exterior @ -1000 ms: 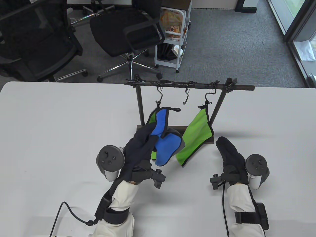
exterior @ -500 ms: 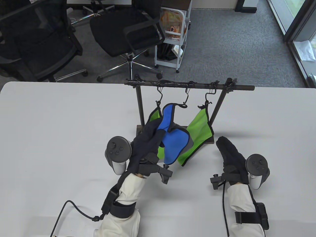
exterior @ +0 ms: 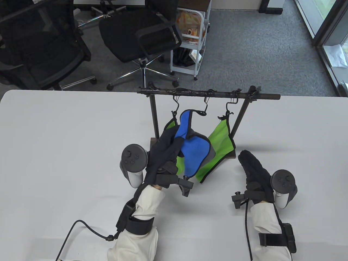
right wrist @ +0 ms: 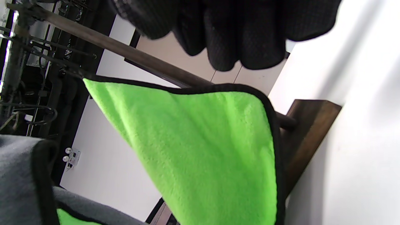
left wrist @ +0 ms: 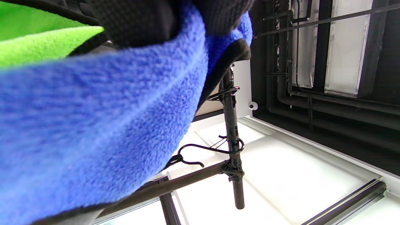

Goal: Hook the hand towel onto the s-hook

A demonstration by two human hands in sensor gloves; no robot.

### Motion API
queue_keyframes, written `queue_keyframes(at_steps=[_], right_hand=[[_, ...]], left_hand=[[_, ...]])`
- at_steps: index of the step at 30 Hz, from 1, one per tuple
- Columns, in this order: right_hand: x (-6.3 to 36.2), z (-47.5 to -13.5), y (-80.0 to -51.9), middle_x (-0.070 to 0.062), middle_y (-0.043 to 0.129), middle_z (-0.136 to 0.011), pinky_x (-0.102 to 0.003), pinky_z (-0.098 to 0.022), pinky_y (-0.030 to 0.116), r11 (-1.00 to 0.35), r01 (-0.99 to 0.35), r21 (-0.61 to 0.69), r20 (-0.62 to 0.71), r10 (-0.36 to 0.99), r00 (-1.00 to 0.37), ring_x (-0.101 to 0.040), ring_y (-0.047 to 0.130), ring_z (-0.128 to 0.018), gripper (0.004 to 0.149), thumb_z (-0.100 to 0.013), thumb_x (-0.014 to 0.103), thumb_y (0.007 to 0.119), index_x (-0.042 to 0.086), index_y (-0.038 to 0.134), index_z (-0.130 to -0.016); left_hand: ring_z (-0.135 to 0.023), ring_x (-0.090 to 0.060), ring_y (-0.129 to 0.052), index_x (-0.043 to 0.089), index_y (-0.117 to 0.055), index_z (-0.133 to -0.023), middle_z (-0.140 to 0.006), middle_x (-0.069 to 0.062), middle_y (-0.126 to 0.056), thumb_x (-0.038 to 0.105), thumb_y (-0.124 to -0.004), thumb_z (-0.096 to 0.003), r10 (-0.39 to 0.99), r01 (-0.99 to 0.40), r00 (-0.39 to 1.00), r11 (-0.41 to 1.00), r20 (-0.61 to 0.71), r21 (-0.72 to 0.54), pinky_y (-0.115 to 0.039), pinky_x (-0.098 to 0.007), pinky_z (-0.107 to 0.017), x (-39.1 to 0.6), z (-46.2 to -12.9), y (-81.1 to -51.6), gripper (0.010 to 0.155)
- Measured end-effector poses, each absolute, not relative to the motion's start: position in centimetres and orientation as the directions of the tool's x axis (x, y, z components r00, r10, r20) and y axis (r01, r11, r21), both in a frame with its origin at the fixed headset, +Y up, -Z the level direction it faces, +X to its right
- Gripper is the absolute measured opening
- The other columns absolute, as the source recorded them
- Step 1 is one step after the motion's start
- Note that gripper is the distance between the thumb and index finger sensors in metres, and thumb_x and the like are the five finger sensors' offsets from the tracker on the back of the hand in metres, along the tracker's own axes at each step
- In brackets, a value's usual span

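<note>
A dark rack [exterior: 208, 93] stands on the white bench [exterior: 54, 152], its top bar carrying three S-hooks. The left hook [exterior: 176, 107] holds a green towel [exterior: 170, 125], mostly hidden behind the blue one. The right hook [exterior: 229, 107] holds a second green towel [exterior: 217, 152], which hangs down toward the rack's wooden base [exterior: 231, 155]. The middle S-hook [exterior: 204, 107] has the black loop [exterior: 198, 112] of the blue hand towel [exterior: 191, 148] at its lower curl; whether the loop is actually over the hook's tip cannot be told from above.

The left hand [exterior: 163, 155] grips the blue hand towel by its bunched middle, holding it raised between the two green towels; in the left wrist view the gloved fingers [left wrist: 140, 18] press into the blue pile. The right hand [exterior: 254, 170] rests flat on the bench beside the rack's base, its grip loose and holding nothing, fingers stretched out.

Since half a second ago the left hand has shifted a little to the right and toward the rack, and the loop has risen slightly against the middle S-hook. The right hand has stayed where it was.
</note>
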State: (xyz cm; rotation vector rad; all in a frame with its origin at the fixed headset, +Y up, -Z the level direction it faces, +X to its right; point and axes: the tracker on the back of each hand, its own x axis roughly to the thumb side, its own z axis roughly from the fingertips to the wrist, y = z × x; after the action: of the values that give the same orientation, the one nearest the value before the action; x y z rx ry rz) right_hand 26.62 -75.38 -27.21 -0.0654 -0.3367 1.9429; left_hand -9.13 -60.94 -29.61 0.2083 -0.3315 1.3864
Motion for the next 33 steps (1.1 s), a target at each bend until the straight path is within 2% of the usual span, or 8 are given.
queue_keyframes(at_steps=[14, 33], right_hand=[[26.6, -27.2, -75.4, -0.029, 0.074, -0.093, -0.065, -0.062, 0.059, -0.349, -0.899, -0.265, 0.110, 0.915, -0.387, -0.048, 0.074, -0.083, 0.049, -0.058, 0.026, 0.066, 0.002, 0.066, -0.101], [26.6, -27.2, -75.4, -0.029, 0.075, -0.093, -0.065, -0.062, 0.059, -0.349, -0.899, -0.265, 0.110, 0.915, -0.388, -0.048, 0.074, -0.083, 0.049, -0.058, 0.025, 0.066, 0.002, 0.066, -0.101]], left_hand=[[-0.066, -0.019, -0.096, 0.015, -0.071, -0.098, -0.091, -0.015, -0.082, 0.023, -0.071, -0.0558, 0.940, -0.978, 0.179, 0.201, 0.290, -0.048, -0.092, -0.019, -0.040, -8.5, -30.7, -62.5, 0.043], [-0.065, -0.019, -0.096, 0.014, -0.071, -0.098, -0.091, -0.015, -0.083, 0.022, -0.071, -0.0555, 0.947, -0.965, 0.232, 0.253, 0.224, -0.072, -0.092, -0.020, -0.039, -8.1, -31.0, -66.5, 0.043]])
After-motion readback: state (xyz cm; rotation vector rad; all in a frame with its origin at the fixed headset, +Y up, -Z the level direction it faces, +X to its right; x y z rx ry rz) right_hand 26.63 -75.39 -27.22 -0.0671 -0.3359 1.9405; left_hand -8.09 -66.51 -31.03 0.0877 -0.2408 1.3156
